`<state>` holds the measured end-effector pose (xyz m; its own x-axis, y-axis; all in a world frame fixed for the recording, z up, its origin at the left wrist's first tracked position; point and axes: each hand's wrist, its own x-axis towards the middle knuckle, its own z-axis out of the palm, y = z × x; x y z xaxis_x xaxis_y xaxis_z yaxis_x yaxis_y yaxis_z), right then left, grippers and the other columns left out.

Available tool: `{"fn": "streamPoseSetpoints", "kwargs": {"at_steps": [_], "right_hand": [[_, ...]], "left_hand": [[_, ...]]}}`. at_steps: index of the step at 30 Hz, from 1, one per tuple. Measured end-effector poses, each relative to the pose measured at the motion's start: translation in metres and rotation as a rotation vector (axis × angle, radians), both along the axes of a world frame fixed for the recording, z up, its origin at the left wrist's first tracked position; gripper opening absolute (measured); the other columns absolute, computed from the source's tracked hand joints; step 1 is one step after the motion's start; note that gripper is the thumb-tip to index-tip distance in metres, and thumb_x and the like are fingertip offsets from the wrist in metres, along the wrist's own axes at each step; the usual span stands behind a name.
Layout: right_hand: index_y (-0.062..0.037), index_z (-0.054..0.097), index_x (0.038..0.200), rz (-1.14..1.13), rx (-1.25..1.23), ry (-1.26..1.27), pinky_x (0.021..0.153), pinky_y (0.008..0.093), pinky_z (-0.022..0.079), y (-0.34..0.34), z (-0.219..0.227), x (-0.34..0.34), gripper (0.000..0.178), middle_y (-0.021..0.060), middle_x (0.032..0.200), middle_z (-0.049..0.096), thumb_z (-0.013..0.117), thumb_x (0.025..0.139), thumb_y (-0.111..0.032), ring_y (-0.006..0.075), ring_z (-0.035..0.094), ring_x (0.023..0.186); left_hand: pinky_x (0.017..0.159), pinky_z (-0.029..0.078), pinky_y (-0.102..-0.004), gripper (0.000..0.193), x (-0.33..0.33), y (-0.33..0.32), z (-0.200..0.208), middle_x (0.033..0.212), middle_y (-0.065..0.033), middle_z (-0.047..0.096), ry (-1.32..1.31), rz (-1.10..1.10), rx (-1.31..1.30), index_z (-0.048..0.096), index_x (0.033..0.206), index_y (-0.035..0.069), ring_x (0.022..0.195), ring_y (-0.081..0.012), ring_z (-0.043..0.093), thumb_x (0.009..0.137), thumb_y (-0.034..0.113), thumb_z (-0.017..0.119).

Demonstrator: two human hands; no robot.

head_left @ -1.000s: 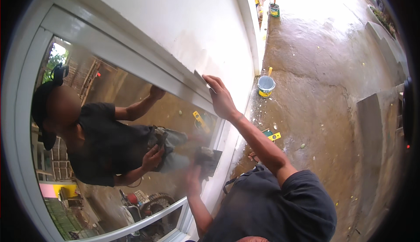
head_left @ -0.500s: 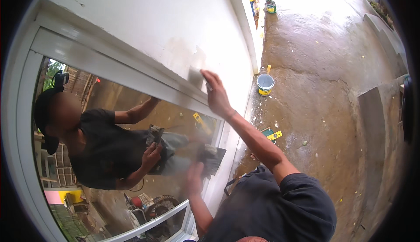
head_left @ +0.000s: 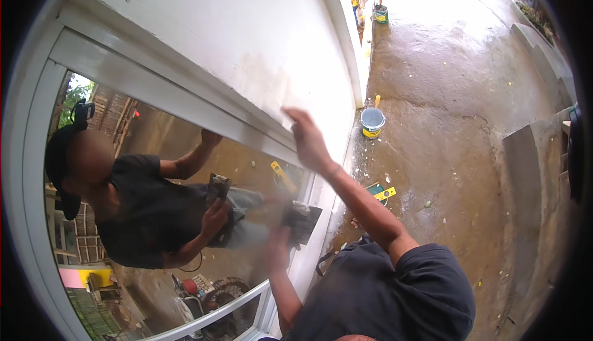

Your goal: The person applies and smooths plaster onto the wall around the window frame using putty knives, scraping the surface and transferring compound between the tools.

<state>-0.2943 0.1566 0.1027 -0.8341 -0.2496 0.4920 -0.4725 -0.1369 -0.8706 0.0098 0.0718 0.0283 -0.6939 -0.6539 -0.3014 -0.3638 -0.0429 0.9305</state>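
Observation:
My right hand (head_left: 311, 142) is raised close to the white wall (head_left: 241, 38), just above the window frame's top edge. Its fingers are closed; the flat grey putty knife visible earlier is now hidden or edge-on. A damp-looking beige patch (head_left: 262, 75) marks the wall beside it. Lower down, my left hand (head_left: 279, 251), blurred, holds a dark flat plate (head_left: 302, 224) with grey paste on its edge, in front of the window glass (head_left: 154, 217). The glass reflects my arms and the plate.
On the wet brown floor (head_left: 445, 174) along the wall stands a bucket (head_left: 372, 122) with a yellow handle in it. Farther off is a green paint can (head_left: 381, 14). A yellow level (head_left: 384, 196) lies nearer. At right runs a low concrete step (head_left: 530, 180).
My right hand has shifted slightly down and away from the wall patch, and the grey blade no longer shows. My left hand and the plate have barely moved.

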Motion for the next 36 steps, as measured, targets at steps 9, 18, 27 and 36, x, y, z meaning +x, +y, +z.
{"fn": "streamPoseSetpoints", "kwargs": {"at_steps": [9, 18, 27, 36], "right_hand": [[-0.0064, 0.05, 0.143, -0.239, -0.018, 0.025, 0.108, 0.0408, 0.045, -0.032, -0.02, -0.07, 0.047, 0.0187, 0.137, 0.051, 0.046, 0.097, 0.005, 0.0357, 0.054, 0.127], [-0.0034, 0.047, 0.145, -0.199, -0.104, 0.03, 0.114, 0.0486, 0.038, -0.037, -0.033, 0.038, 0.062, 0.0241, 0.141, 0.049, 0.041, 0.086, 0.017, 0.0428, 0.046, 0.132], [-0.0036, 0.051, 0.142, -0.222, -0.004, -0.043, 0.109, 0.0403, 0.043, -0.023, -0.017, -0.111, 0.042, 0.0203, 0.135, 0.056, 0.046, 0.1, -0.002, 0.0356, 0.055, 0.127], [-0.0066, 0.05, 0.142, -0.075, 0.002, 0.016, 0.11, 0.0395, 0.044, -0.025, -0.011, 0.049, 0.053, 0.019, 0.137, 0.054, 0.046, 0.093, 0.013, 0.0358, 0.053, 0.131]], "left_hand": [[0.057, 0.048, -0.0267, 0.02, 0.04, -0.001, -0.011, 0.095, -0.0024, 0.068, 0.022, 0.067, 0.103, 0.061, 0.117, 0.009, 0.076, -0.0115, 0.064, 0.101, 0.02, 0.059], [0.057, 0.047, -0.0256, 0.024, 0.049, -0.007, -0.002, 0.091, -0.0017, 0.066, 0.001, 0.041, -0.023, 0.061, 0.12, 0.007, 0.073, -0.0114, 0.062, 0.101, 0.021, 0.059], [0.058, 0.047, -0.0275, 0.022, 0.075, 0.018, 0.019, 0.094, -0.0021, 0.068, 0.06, 0.191, 0.325, 0.062, 0.119, 0.008, 0.075, -0.0123, 0.064, 0.101, 0.02, 0.059], [0.063, 0.049, -0.0264, 0.022, 0.055, 0.01, 0.025, 0.097, -0.0018, 0.068, 0.075, 0.155, 0.345, 0.062, 0.118, 0.009, 0.078, -0.0119, 0.064, 0.1, 0.021, 0.061]]}}
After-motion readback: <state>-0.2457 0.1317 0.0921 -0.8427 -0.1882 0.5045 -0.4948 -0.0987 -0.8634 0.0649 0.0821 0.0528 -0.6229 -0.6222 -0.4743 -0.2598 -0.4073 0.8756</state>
